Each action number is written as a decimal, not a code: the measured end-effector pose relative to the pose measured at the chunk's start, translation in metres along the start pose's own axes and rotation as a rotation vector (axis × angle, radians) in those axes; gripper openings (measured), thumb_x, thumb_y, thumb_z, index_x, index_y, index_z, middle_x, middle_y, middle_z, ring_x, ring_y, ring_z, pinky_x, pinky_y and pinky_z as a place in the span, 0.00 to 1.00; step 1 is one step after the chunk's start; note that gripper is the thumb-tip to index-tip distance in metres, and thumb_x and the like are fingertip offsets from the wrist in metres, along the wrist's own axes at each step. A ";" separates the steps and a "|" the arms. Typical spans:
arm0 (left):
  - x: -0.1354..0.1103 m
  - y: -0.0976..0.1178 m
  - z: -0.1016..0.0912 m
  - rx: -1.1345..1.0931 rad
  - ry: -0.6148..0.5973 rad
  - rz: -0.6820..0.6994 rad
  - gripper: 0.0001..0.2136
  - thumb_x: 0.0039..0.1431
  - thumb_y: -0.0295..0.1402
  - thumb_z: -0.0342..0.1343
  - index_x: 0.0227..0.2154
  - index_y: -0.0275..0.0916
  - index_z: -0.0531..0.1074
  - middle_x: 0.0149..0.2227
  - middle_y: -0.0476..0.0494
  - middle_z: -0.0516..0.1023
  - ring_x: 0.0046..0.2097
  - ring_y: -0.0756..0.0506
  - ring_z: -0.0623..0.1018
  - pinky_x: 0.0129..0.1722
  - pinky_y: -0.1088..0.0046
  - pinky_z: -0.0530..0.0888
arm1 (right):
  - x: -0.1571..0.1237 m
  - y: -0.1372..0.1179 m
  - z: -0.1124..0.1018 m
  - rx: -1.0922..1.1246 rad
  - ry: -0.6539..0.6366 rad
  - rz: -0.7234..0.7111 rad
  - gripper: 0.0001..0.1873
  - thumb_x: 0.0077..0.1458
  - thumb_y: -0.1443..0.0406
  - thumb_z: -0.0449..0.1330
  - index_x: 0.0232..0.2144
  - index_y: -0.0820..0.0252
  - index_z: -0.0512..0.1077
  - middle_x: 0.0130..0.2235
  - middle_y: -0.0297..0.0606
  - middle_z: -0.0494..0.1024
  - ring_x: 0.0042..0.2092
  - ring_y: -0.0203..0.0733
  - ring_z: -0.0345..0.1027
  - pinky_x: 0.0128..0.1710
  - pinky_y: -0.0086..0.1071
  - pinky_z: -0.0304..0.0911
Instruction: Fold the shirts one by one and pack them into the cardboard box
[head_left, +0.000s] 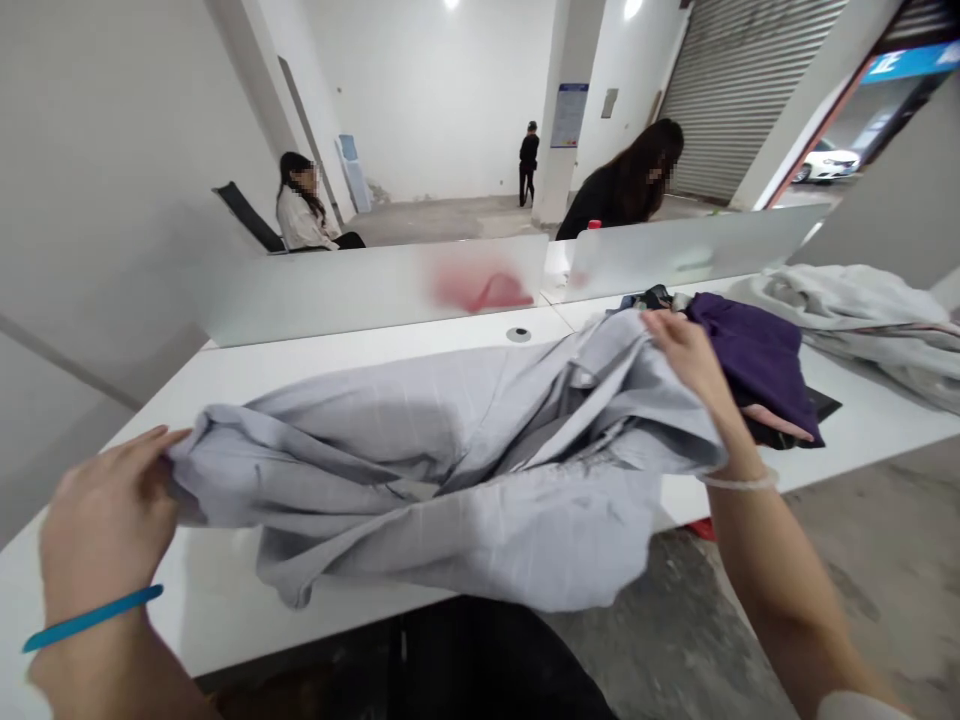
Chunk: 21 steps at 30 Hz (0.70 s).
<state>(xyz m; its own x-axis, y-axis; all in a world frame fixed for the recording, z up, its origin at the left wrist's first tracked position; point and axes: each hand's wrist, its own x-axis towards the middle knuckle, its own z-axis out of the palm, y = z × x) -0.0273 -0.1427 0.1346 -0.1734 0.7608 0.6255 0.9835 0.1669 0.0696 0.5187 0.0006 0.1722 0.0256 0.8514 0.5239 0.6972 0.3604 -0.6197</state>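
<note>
A light grey garment with thin pale stripes [450,420], perhaps a shirt or trousers, is stretched between my two hands above the white table. My left hand [112,510], with a blue band on the wrist, pinches its left end. At the upper right, my right hand [682,345] grips the other end, and cloth drapes down over the forearm. The middle sags in loose folds, and its lower edge hangs over the table's front edge. Which part of the garment each hand holds, I cannot tell.
On the white table [217,600], a pile with a folded purple garment [750,350] lies right of my right hand. Beyond it is a heap of white cloth [862,300]. A frosted divider [360,295] runs along the back, with people behind it.
</note>
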 end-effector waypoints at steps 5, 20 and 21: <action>-0.018 0.038 0.049 -0.073 -0.185 0.323 0.19 0.58 0.32 0.39 0.43 0.36 0.73 0.48 0.38 0.76 0.48 0.39 0.75 0.47 0.57 0.73 | -0.037 0.024 0.045 -0.419 -0.356 -0.033 0.18 0.59 0.57 0.50 0.45 0.61 0.71 0.35 0.46 0.76 0.35 0.46 0.70 0.36 0.36 0.64; -0.124 0.183 0.052 -0.525 -0.595 0.590 0.18 0.61 0.27 0.40 0.49 0.39 0.70 0.44 0.41 0.79 0.44 0.45 0.78 0.41 0.71 0.75 | -0.080 0.041 0.079 -0.429 -0.424 0.118 0.17 0.60 0.59 0.56 0.48 0.64 0.67 0.48 0.43 0.70 0.44 0.41 0.68 0.44 0.40 0.66; -0.118 0.187 0.051 -0.493 -0.660 0.521 0.19 0.62 0.28 0.38 0.51 0.38 0.68 0.40 0.41 0.80 0.39 0.45 0.80 0.36 0.71 0.76 | -0.081 0.040 0.075 -0.408 -0.416 0.112 0.15 0.60 0.60 0.55 0.46 0.65 0.68 0.47 0.44 0.70 0.44 0.41 0.67 0.43 0.38 0.66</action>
<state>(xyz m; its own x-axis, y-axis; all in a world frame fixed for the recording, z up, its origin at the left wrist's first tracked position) 0.1739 -0.1688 0.0342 0.4432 0.8885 0.1192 0.8303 -0.4570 0.3191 0.4907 -0.0252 0.0617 -0.1106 0.9833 0.1444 0.9277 0.1542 -0.3399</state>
